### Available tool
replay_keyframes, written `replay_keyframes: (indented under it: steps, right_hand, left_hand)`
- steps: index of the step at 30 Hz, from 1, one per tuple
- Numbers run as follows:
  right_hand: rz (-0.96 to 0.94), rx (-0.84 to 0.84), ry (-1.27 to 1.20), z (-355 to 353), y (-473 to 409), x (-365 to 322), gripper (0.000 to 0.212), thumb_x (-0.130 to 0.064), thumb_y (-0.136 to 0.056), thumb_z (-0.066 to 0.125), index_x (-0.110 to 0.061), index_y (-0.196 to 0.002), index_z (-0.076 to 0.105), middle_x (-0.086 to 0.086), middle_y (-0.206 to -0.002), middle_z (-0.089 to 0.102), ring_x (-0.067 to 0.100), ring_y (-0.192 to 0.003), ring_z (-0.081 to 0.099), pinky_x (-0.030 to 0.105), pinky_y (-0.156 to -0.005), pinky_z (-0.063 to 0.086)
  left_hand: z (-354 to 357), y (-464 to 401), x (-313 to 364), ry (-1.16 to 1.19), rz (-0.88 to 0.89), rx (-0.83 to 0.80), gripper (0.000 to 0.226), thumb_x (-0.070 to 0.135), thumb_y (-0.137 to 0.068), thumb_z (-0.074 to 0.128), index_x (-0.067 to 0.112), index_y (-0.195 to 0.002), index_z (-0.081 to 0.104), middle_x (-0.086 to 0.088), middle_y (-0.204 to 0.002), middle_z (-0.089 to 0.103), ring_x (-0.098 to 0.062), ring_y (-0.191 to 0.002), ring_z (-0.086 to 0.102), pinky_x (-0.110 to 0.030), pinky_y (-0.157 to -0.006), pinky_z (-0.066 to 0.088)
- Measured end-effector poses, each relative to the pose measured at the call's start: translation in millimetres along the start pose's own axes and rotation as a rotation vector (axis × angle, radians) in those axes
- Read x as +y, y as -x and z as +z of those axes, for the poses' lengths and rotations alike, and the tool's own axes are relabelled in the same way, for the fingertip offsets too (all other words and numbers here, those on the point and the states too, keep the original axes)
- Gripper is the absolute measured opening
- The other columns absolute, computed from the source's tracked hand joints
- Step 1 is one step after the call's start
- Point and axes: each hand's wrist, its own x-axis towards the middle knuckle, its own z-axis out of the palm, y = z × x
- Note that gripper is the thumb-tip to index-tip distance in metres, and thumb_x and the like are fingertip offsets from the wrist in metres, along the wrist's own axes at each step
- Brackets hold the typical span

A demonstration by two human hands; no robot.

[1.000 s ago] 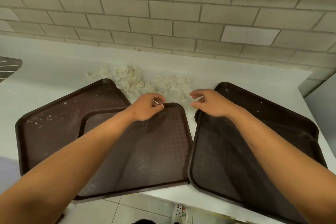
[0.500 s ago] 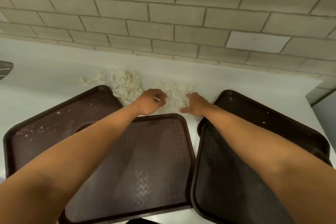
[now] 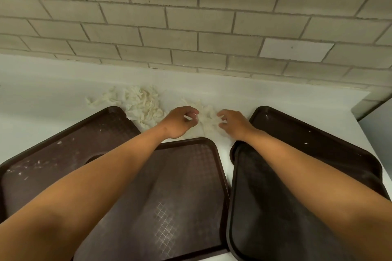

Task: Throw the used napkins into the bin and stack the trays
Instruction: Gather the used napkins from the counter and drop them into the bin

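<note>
Hands, left hand (image 3: 179,122) and right hand (image 3: 234,124), clutch one napkin heap (image 3: 206,121); four trays (image 3: 184,186).

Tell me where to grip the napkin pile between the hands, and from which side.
Best bet: the loose crumpled middle of the napkin pile, scooped from both flanks. The left hand and right hand already bracket it with curled fingers. It lies flat on the white counter with shreds spreading, so a two-sided gather probably loses less than a pinch from above.
</note>
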Motion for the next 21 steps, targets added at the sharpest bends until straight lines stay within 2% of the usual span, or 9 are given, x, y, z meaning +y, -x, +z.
replay_keyframes:
  steps: [2,5,8,10,13,15,18,21]
  right_hand:
    - [-0.019,0.045,-0.085,-13.9,6.2,-5.8,0.042,-0.021,-0.098,0.063,-0.013,-0.139,0.058,0.006,-0.135,0.062,0.021,-0.123,0.058,0.024,-0.098,0.040]
    - [-0.073,0.072,-0.173,-29.4,13.1,-11.7,0.034,-0.023,-0.099,0.063,-0.014,-0.131,0.066,0.003,-0.137,0.063,0.017,-0.128,0.056,0.019,-0.099,0.035]
    - [-0.098,0.098,-0.295,-36.1,18.3,-18.9,0.030,-0.026,-0.099,0.064,-0.016,-0.126,0.069,-0.004,-0.130,0.066,0.009,-0.121,0.057,0.016,-0.096,0.035]
    - [-0.098,0.118,-0.403,-34.5,19.6,-24.7,0.028,-0.026,-0.098,0.065,-0.018,-0.124,0.071,-0.009,-0.122,0.067,0.003,-0.111,0.058,0.011,-0.089,0.038]
    - [-0.050,0.198,-0.625,-25.6,15.2,-31.5,0.021,-0.023,-0.094,0.071,-0.016,-0.113,0.074,-0.007,-0.113,0.071,-0.001,-0.098,0.064,0.008,-0.080,0.042]
    - [-0.005,0.240,-0.744,-18.5,11.9,-37.8,0.016,-0.021,-0.090,0.075,-0.015,-0.105,0.075,-0.005,-0.105,0.073,0.001,-0.094,0.067,0.012,-0.081,0.046]
    - [0.032,0.222,-0.873,-7.9,8.6,-48.0,0.010,-0.018,-0.088,0.077,-0.018,-0.098,0.075,-0.002,-0.101,0.075,0.008,-0.096,0.070,0.018,-0.085,0.050]
    - [0.000,0.163,-0.832,3.0,6.7,-56.8,0.009,-0.015,-0.091,0.074,-0.024,-0.092,0.075,-0.013,-0.091,0.074,-0.009,-0.083,0.068,0.004,-0.073,0.047]
  left_hand:
    - [3.5,-0.5,6.0,0.006,-0.003,-0.006,0.037,0.036,-0.098,0.061,0.027,-0.133,0.058,0.010,-0.121,0.062,-0.011,-0.095,0.067,-0.023,-0.086,0.047]
    - [8.5,-2.0,14.8,0.063,-0.017,-0.017,0.045,0.044,-0.102,0.051,0.027,-0.144,0.048,0.009,-0.131,0.057,-0.016,-0.112,0.062,-0.026,-0.091,0.045]
    - [12.4,-1.6,25.5,0.145,-0.008,-0.025,0.049,0.048,-0.105,0.039,0.026,-0.149,0.042,0.006,-0.135,0.055,-0.017,-0.122,0.057,-0.034,-0.102,0.049]
    - [15.6,0.5,34.2,0.231,-0.022,-0.052,0.053,0.052,-0.106,0.032,0.024,-0.150,0.040,0.004,-0.136,0.055,-0.018,-0.120,0.058,-0.040,-0.103,0.051]
    - [21.7,2.3,44.6,0.423,-0.058,-0.058,0.051,0.049,-0.107,0.030,0.019,-0.143,0.048,-0.003,-0.131,0.061,-0.022,-0.117,0.062,-0.040,-0.099,0.056]
    - [25.1,4.0,48.4,0.497,-0.078,-0.033,0.047,0.046,-0.108,0.029,0.019,-0.140,0.050,-0.008,-0.133,0.060,-0.023,-0.120,0.061,-0.038,-0.097,0.057]
    - [28.2,5.2,47.2,0.575,-0.076,0.039,0.046,0.041,-0.109,0.032,0.018,-0.147,0.045,-0.005,-0.132,0.058,-0.019,-0.119,0.060,-0.039,-0.096,0.058]
    - [27.1,5.0,36.6,0.584,-0.057,0.158,0.038,0.032,-0.108,0.040,0.012,-0.133,0.060,-0.006,-0.124,0.068,-0.023,-0.111,0.067,-0.041,-0.089,0.061]
